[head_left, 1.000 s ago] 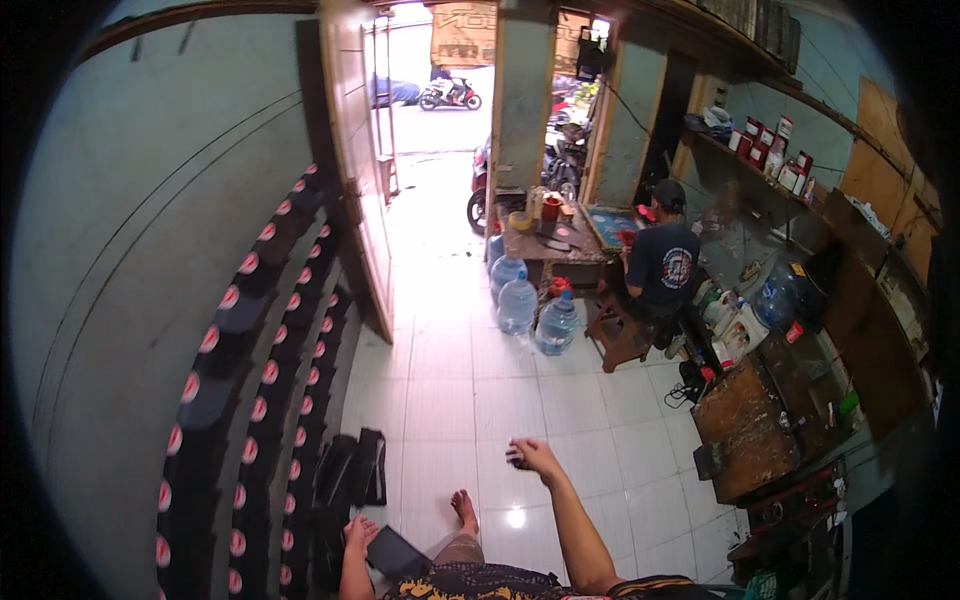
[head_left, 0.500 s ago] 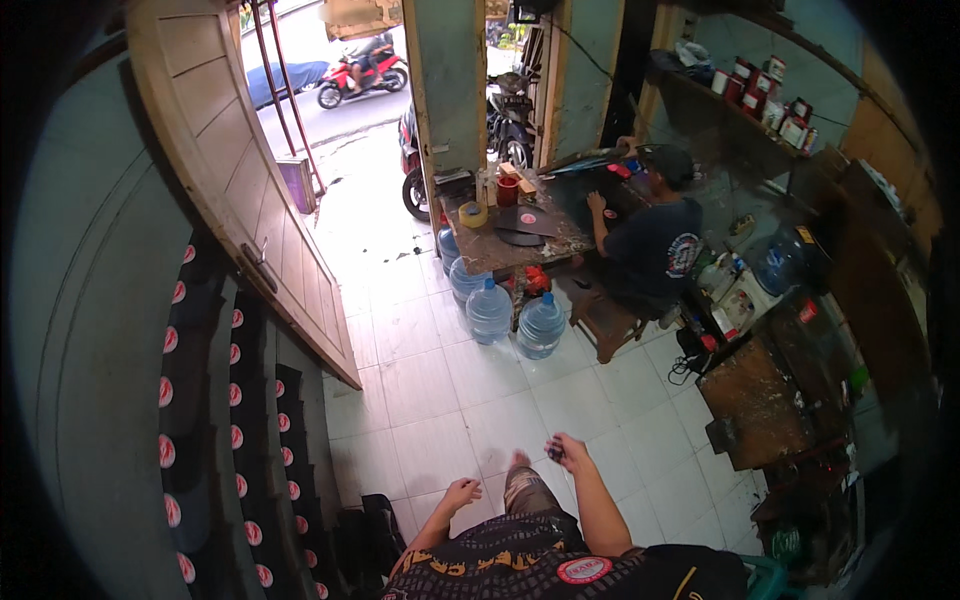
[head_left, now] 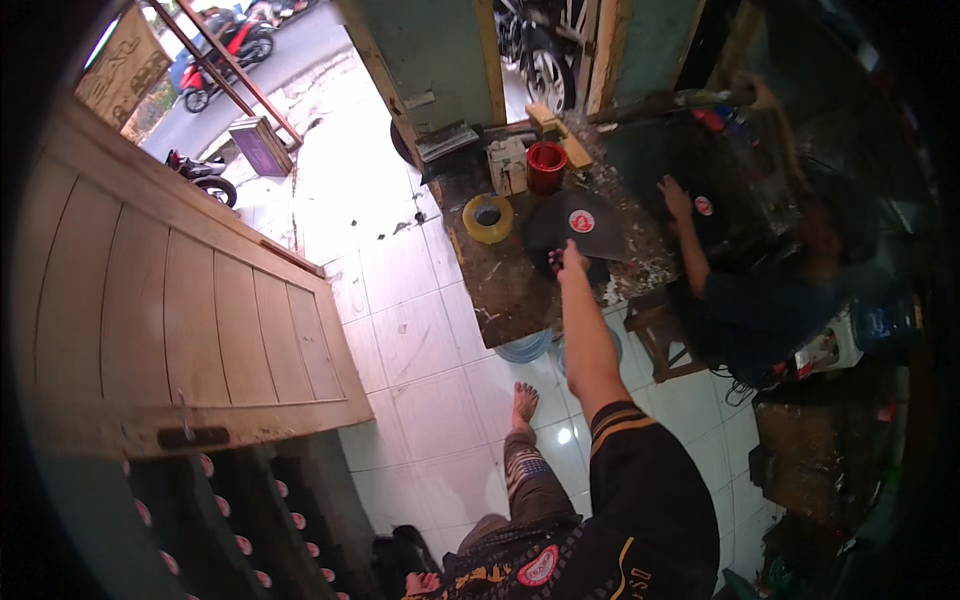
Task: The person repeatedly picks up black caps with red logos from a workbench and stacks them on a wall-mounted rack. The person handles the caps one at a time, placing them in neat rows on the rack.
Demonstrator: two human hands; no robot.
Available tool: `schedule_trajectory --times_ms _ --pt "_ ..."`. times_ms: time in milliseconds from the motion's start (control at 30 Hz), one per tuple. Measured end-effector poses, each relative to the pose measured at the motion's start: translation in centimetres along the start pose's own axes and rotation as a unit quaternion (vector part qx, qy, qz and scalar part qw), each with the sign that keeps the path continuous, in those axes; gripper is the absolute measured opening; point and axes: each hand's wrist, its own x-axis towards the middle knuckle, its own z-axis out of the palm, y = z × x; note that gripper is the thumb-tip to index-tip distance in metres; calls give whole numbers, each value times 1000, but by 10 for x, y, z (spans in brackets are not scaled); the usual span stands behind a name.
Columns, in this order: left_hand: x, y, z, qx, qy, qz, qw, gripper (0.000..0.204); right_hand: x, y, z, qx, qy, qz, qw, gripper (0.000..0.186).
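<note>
While the left hand [head_left: 422, 583] hung low, grip unclear, printed dark pieces [head_left: 243, 546] already lay in rows at left. The right hand [head_left: 571, 261] overlapped one printed piece [head_left: 598, 232] on the surface [head_left: 490, 293], seemingly unlifted, grip unclear; another dark piece [head_left: 703, 206] lay by a co-worker's hand [head_left: 677, 200].

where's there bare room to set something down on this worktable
The near-left corner of the worktable looks bare, bordered by the yellow tape roll behind and dark sheets and the right hand rightward. Crowded: the back, with pale box, red cup, wooden pieces; rightward, a co-worker's hand.
</note>
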Motion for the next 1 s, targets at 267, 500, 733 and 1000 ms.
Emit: schedule_trajectory --times_ms 267,500,733,1000 --pt "-90 89 75 -76 9 -59 995 33 65 -10 36 61 276 63 957 26" --pt "-80 231 167 51 -12 71 996 26 24 -29 49 15 163 -81 983 16" --pt "-147 403 441 136 -446 73 882 77 -179 -28 33 -74 -77 -163 981 12" --pt "-241 478 639 279 -613 -83 735 73 -294 42 -51 -75 22 -32 996 15"
